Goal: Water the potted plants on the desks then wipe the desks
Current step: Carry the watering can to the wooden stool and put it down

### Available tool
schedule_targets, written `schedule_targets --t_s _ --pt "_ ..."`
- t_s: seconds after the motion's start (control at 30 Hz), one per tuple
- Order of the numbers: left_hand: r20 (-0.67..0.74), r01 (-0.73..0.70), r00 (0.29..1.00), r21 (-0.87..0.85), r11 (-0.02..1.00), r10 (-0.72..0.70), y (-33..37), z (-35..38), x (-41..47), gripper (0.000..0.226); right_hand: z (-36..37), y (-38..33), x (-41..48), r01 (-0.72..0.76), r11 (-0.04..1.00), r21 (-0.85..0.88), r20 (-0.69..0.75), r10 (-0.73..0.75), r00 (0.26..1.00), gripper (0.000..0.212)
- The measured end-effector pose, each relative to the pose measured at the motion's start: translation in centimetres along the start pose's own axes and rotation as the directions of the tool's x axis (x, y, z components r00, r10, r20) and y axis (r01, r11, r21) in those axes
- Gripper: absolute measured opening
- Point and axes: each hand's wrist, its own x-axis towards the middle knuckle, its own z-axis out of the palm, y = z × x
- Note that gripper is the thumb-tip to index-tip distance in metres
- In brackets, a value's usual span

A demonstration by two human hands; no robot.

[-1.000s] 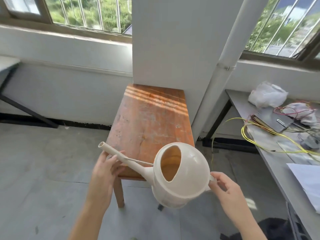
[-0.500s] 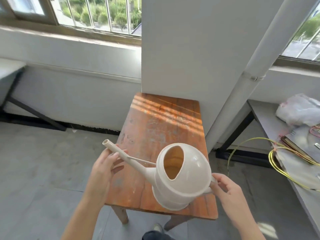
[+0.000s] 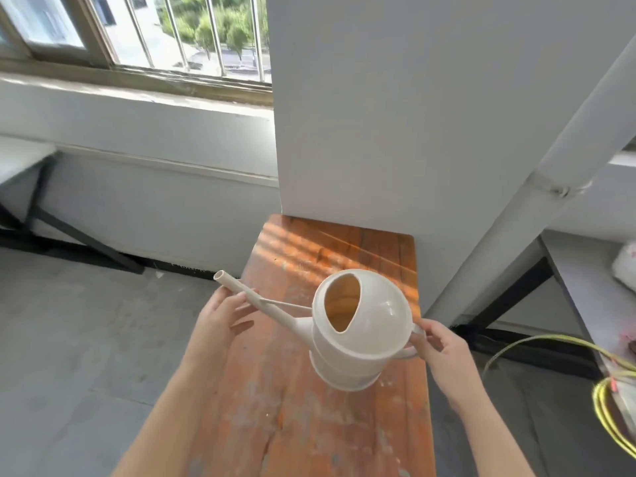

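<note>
Cream watering can (image 3: 364, 332): right hand (image 3: 444, 356) pinches the handle (image 3: 409, 352); left hand (image 3: 220, 325) supports the spout (image 3: 254, 301) on relaxed fingers. Hold it level above the table (image 3: 309, 425).

**Bright daylight, wide-angle warp**

Lit strongly from the barred window (image 3: 192, 39) upper left, blown out pale beyond the bars. Striped with warm sun across the far end of the wooden table (image 3: 309, 425). Bowed toward the edges; softly smeared at far left.
</note>
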Motion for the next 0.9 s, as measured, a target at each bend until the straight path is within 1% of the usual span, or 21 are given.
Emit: schedule_targets --t_s 0.17,0.33,0.47,0.5,0.57,0.67,0.77,0.9 --pt "0.008 0.015 1.0 0.007 1.0 -0.015 1.6 3.0 6.7 0.022 -0.1 -0.2 7.1 -0.007 0.999 -0.034 -0.017 0.007 1.0 0.018" --pt "0.012 0.027 1.0 0.008 1.0 -0.027 2.1 5.5 13.3 0.021 0.2 -1.1 14.0 -0.016 0.999 0.045 -0.026 0.018 1.0 0.018" --pt "0.004 0.016 1.0 0.002 1.0 -0.016 1.9 7.2 17.0 0.019 0.4 -0.8 18.4 -0.01 1.0 -0.019 -0.028 0.009 1.0 0.012" --pt "0.002 0.016 1.0 0.005 1.0 -0.016 1.7 7.6 17.8 0.019 0.5 -0.6 19.3 -0.007 1.0 -0.011 -0.026 0.007 1.0 0.011" --pt "-0.006 0.017 1.0 0.012 1.0 -0.017 1.5 8.0 19.0 0.018 0.7 -0.2 20.8 -0.021 1.0 -0.002 -0.027 0.021 0.999 0.012" --pt "-0.015 0.018 1.0 0.02 1.0 -0.017 1.1 8.3 20.5 0.02 1.1 0.3 22.5 -0.016 0.999 -0.039 -0.047 0.014 0.999 0.012" --pt "-0.013 0.019 1.0 0.02 1.0 -0.018 0.5 8.3 21.5 0.021 1.3 0.8 23.6 -0.013 0.998 -0.069 -0.05 0.01 0.999 0.017" --pt "-0.026 0.022 0.999 0.016 1.0 -0.021 -0.1 8.2 22.1 0.022 1.6 1.2 24.6 -0.034 0.998 -0.052 -0.055 0.031 0.998 0.014"
